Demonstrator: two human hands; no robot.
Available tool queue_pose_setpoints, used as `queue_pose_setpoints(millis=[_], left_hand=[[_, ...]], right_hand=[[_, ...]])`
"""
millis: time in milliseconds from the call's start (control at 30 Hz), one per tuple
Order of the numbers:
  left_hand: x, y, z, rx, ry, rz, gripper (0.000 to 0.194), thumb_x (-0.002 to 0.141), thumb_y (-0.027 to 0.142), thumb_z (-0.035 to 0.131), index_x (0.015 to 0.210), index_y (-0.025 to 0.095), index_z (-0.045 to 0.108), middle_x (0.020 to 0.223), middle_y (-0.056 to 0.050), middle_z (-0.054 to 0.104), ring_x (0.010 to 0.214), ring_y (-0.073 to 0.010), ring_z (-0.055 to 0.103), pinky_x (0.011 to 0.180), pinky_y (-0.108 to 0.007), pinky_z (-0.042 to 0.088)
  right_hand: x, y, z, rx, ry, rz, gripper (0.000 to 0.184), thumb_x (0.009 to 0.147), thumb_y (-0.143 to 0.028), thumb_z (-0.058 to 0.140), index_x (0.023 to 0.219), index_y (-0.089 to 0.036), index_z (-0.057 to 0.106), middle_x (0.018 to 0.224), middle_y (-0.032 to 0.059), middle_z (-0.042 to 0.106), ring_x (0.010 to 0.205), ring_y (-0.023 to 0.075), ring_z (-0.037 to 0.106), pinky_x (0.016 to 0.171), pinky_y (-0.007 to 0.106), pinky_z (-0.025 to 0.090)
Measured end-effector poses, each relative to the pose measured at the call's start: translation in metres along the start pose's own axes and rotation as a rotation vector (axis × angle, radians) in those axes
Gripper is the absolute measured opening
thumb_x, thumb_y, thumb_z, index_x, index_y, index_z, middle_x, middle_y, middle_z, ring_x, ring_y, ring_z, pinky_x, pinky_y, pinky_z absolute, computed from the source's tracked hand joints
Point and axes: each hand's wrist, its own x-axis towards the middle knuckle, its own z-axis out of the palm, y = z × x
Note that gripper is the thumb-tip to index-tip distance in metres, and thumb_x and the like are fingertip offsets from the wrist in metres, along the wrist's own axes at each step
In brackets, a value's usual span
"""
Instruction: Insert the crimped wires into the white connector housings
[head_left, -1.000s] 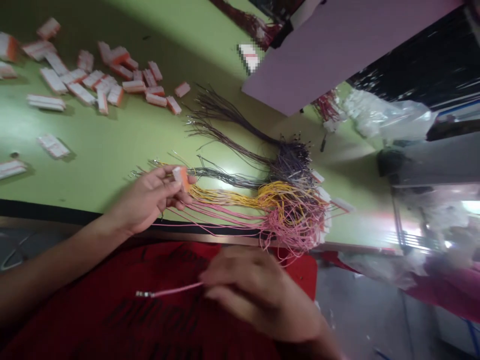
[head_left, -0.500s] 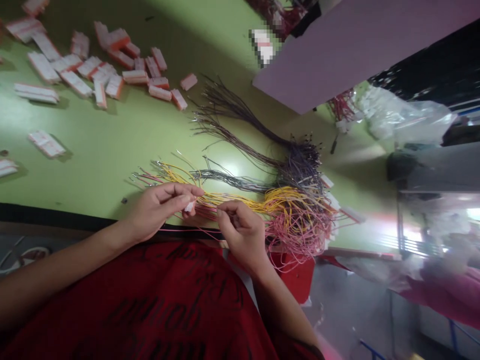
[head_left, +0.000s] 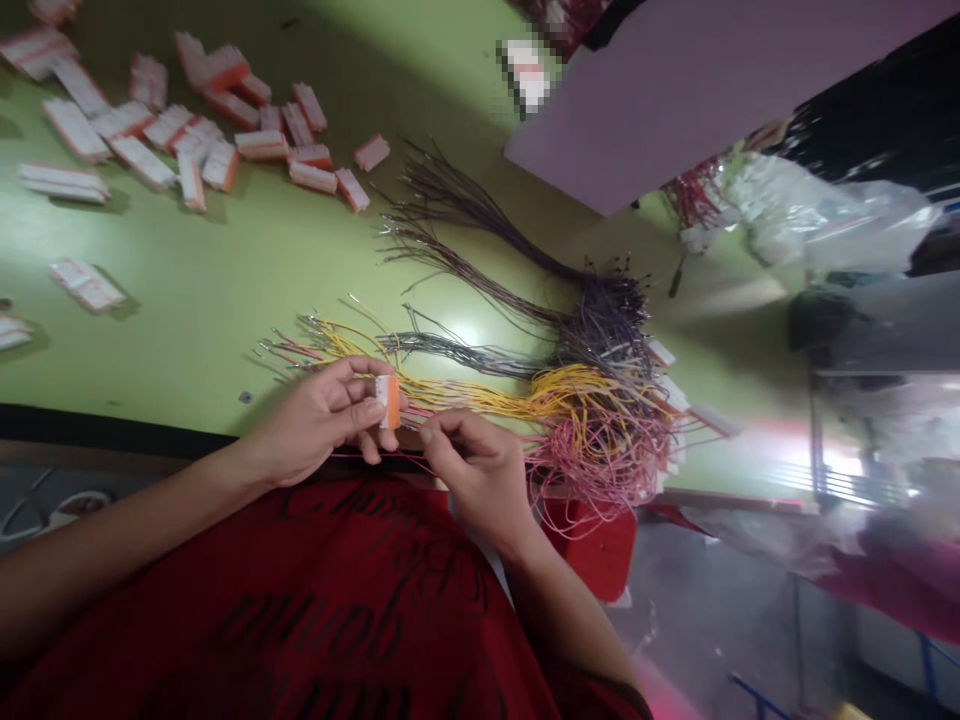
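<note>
Between the thumb and fingers of my left hand [head_left: 330,415] is a small white and orange connector housing [head_left: 388,402], its orange side facing right. My right hand [head_left: 476,460] is closed in a pinch just right of the housing, holding a pink wire whose metal-tipped end points at the housing. Whether the tip touches it I cannot tell. Behind my hands lie yellow wires [head_left: 480,395] and grey wires [head_left: 480,353]. A tangle of pink wires [head_left: 592,455] hangs over the table's front edge.
Loose white and orange housings [head_left: 191,140] are scattered at the back left of the green table [head_left: 225,280]. Dark purple and brown wires [head_left: 480,225] lie behind the grey ones. A purple panel [head_left: 660,100] and a plastic bag [head_left: 832,215] stand at the right. A red stool [head_left: 600,560] is below.
My right hand has risen from over my lap with the pink wire and come up beside the housing. My left hand has turned the housing so its orange side shows.
</note>
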Motion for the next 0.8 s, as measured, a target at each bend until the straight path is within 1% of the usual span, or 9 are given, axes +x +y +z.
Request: queue_pose_setpoints(millis=[133,267,367,533,667,800], left_hand=[[-0.001,-0.003,-0.001,-0.032,-0.015,0.017,0.033,0.083,0.017,0.078,0.109,0.018,0.058,0.071,0.003,0.07,0.058,-0.0095,0.066,0.051,-0.016,0.051],[0.001,-0.008,0.0,-0.012,-0.025,0.009,0.029,0.086,0.017,0.075,0.111,0.019,0.06,0.07,0.003,0.071,0.059,-0.0093,0.067,0.052,-0.015,0.052],[0.003,-0.011,0.003,0.038,0.008,0.034,0.028,0.084,0.015,0.075,0.108,0.019,0.061,0.074,0.002,0.073,0.062,-0.0106,0.069,0.055,-0.017,0.055],[0.004,-0.012,0.01,0.165,0.066,0.12,0.026,0.078,0.013,0.077,0.098,0.016,0.061,0.074,0.001,0.073,0.06,-0.0115,0.07,0.053,-0.018,0.056],[0.001,-0.014,0.014,0.22,0.123,0.166,0.025,0.077,0.015,0.076,0.096,0.015,0.06,0.072,0.001,0.073,0.058,-0.0117,0.069,0.053,-0.02,0.058],[-0.005,-0.017,0.013,0.255,0.149,0.189,0.026,0.076,0.016,0.077,0.096,0.016,0.059,0.069,0.002,0.072,0.056,-0.0109,0.068,0.051,-0.019,0.057]], right_hand=[[-0.001,0.0,0.001,0.048,-0.02,0.073,0.019,0.085,-0.021,0.058,0.066,-0.02,0.062,0.057,-0.0033,0.058,0.053,0.0098,0.052,0.054,0.023,0.043],[-0.001,0.001,0.0,0.037,-0.019,0.105,0.019,0.084,-0.022,0.058,0.066,-0.02,0.063,0.06,-0.0022,0.062,0.056,0.0108,0.056,0.056,0.023,0.045],[0.0,0.003,0.003,0.045,-0.029,0.108,0.019,0.085,-0.022,0.057,0.067,-0.02,0.063,0.063,-0.0013,0.067,0.057,0.0107,0.059,0.058,0.023,0.048],[0.0,0.011,0.012,0.166,-0.114,0.133,0.021,0.089,-0.026,0.055,0.072,-0.02,0.065,0.071,0.0007,0.073,0.062,0.0113,0.063,0.062,0.023,0.051],[-0.001,0.015,0.016,0.192,-0.122,0.143,0.02,0.089,-0.027,0.055,0.072,-0.021,0.063,0.072,0.0009,0.073,0.063,0.0117,0.063,0.063,0.024,0.051],[-0.004,0.016,0.018,0.183,-0.145,0.102,0.019,0.089,-0.024,0.054,0.071,-0.021,0.059,0.071,-0.0003,0.07,0.064,0.0112,0.061,0.064,0.024,0.05]])
